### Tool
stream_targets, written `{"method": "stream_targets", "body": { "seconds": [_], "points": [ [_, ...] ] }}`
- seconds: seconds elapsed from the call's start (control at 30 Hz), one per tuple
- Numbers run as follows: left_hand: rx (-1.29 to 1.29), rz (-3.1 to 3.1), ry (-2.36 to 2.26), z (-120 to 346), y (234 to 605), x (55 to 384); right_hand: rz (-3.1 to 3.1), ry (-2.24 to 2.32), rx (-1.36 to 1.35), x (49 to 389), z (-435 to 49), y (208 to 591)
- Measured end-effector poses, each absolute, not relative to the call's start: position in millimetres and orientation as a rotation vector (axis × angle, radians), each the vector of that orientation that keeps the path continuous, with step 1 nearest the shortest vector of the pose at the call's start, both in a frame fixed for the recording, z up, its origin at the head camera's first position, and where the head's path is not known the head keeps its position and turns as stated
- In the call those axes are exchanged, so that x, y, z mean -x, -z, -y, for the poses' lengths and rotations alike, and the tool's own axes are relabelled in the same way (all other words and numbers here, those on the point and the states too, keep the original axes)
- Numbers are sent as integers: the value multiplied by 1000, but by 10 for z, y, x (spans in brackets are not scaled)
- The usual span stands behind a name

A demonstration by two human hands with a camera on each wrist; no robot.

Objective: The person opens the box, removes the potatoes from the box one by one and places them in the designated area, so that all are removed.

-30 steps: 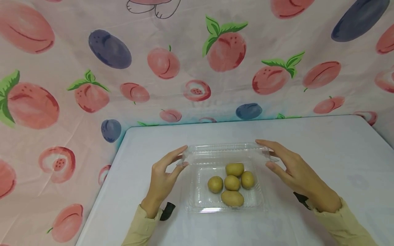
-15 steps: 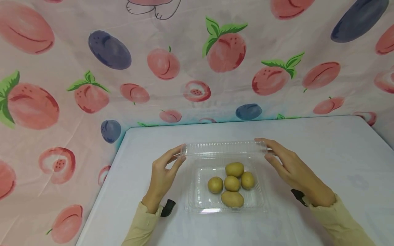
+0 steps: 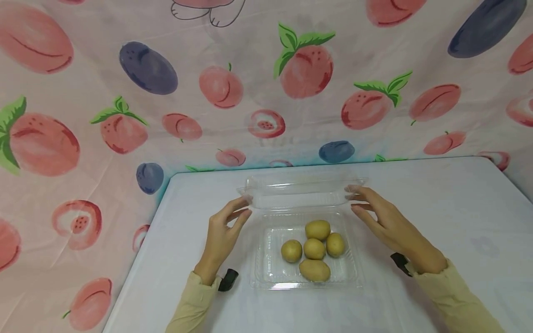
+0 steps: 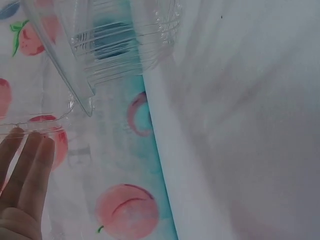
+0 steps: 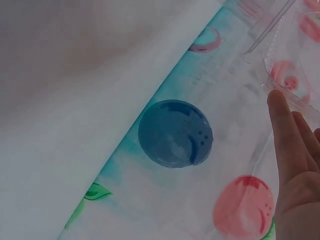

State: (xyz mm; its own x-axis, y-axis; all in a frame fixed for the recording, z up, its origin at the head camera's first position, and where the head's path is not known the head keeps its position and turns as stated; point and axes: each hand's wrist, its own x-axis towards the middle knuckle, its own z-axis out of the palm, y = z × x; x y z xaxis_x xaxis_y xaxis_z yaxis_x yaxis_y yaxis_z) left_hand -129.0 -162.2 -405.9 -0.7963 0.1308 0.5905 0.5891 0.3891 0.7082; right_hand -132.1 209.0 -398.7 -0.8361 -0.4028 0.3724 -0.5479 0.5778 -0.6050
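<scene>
A clear plastic clamshell container (image 3: 266,273) sits in the middle of the table, holding several yellow potatoes (image 3: 314,270). Its hinged lid (image 3: 297,199) is tipped back toward the far side. My left hand (image 3: 220,233) is at the lid's left end, fingertips right at its edge and thumb apart. At the opposite end, my right hand (image 3: 391,226) has relaxed fingers overlapping the lid's right corner. The left wrist view has straight fingers (image 4: 37,170) just under the lid's rim (image 4: 50,120). In the right wrist view, extended fingers (image 5: 285,130) point up beside the lid edge (image 5: 285,90).
The white-covered table (image 3: 200,189) has its far edge just behind the lid. A fruit-print cloth (image 3: 266,74) hangs behind and along the left side. Black straps (image 3: 228,280) show at both wrists.
The lid has swung from standing upright over the container's back edge to leaning away. Both hands held its ends earlier; the fingers have now loosened, and the right hand has shifted slightly left.
</scene>
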Motion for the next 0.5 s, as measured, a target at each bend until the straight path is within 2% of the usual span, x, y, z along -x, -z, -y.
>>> {"method": "stream_targets", "body": {
  "seconds": [0.23, 0.5],
  "points": [
    [574, 2252, 1515, 1547, 3892, 1230, 2657, -1147, -778, 1386, -2079, 4064],
    [521, 2333, 1561, 1644, 4218, 1402, 2676, -1180, -763, 1434, -2061, 4128]
  ]
}}
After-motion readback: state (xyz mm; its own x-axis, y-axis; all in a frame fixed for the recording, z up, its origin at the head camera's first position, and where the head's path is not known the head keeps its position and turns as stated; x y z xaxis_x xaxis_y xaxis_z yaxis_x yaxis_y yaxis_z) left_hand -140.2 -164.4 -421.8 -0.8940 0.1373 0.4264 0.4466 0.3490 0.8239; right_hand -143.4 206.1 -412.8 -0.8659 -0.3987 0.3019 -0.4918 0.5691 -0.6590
